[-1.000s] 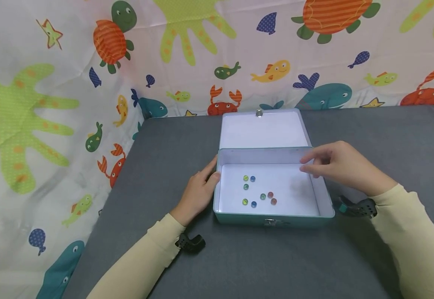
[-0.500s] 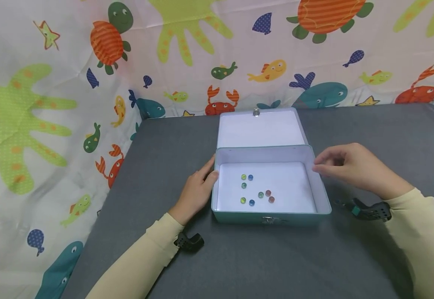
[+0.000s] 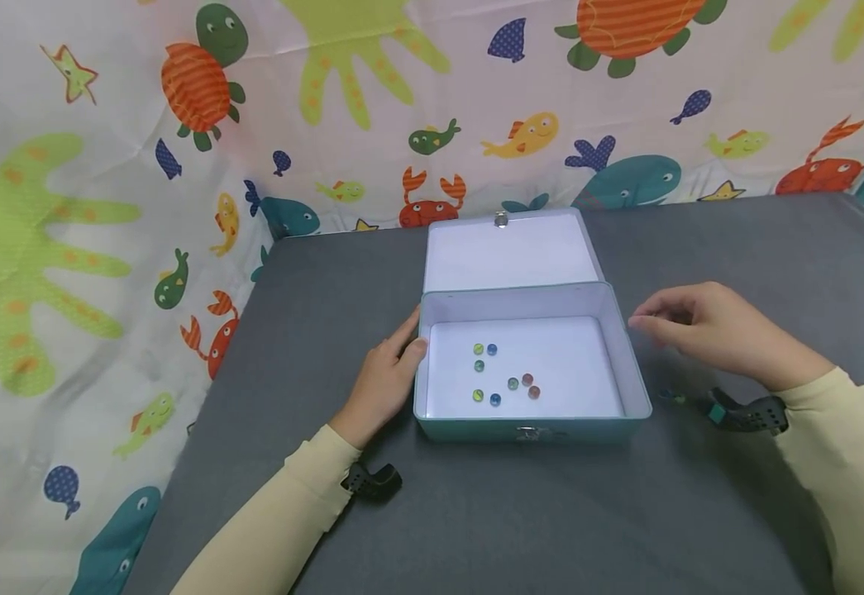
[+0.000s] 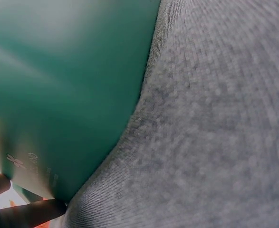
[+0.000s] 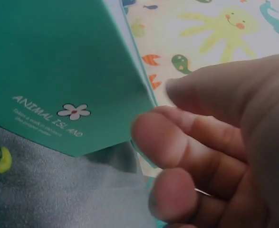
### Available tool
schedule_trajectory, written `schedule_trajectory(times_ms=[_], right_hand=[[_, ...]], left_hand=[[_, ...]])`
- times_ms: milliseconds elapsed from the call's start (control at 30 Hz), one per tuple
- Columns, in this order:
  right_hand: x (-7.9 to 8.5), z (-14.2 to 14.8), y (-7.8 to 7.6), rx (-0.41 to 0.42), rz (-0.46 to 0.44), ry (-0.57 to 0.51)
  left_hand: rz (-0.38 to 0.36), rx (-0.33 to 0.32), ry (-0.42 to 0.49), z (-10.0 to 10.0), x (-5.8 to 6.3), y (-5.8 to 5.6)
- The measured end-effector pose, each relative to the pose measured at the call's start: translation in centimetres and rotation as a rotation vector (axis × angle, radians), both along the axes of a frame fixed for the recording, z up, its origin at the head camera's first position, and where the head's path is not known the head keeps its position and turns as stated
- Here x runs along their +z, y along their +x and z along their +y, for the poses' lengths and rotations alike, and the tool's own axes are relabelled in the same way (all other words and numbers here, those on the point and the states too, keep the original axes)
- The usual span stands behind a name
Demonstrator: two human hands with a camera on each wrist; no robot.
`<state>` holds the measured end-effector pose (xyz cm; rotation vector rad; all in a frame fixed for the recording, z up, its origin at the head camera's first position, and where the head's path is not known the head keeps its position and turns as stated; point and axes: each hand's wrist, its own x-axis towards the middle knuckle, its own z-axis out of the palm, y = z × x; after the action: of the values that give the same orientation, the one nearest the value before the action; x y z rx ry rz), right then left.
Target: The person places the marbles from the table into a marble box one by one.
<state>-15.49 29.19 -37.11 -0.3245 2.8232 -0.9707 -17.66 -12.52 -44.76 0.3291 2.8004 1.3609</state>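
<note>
A green metal box [image 3: 528, 430] with a white inside lies with its lid [image 3: 509, 252] folded back. On its floor are several glass marbles, among them a blue marble [image 3: 494, 399], a yellow marble [image 3: 478, 395] and a reddish marble [image 3: 534, 392]. My left hand [image 3: 379, 376] rests against the box's left wall, thumb at the rim. Just right of the box hovers my right hand [image 3: 722, 335]; its fingers are loosely bent, and in the right wrist view nothing shows between thumb and fingertips [image 5: 158, 135].
On the grey cloth right of the box, near the right wristband [image 3: 747, 415], lies a yellow-green marble [image 5: 0, 159], with something bluish beside it. A printed sea-animal curtain [image 3: 372, 165] hangs behind and to the left of the grey table [image 3: 521, 512].
My right hand has moved right, from over the box's right wall to outside it. My left hand keeps its place at the left wall. The view has shifted slightly.
</note>
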Motion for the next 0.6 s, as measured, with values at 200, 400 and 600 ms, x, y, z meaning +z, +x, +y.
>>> schedule_trajectory(times_ms=[200,400,600], right_hand=[[-0.5,0.0,-0.5,0.059,-0.034,0.030],[-1.2,0.0,-0.7,0.124,-0.092,0.046],[-2.1,0.1,-0.9,0.203,-0.101,0.090]], left_hand=[[-0.002,-0.005,0.000,-0.1,0.1,0.1],[-0.002,-0.010,-0.012,-0.1,0.0,0.0],[0.007,-0.020,-0.006,-0.1,0.1,0.0]])
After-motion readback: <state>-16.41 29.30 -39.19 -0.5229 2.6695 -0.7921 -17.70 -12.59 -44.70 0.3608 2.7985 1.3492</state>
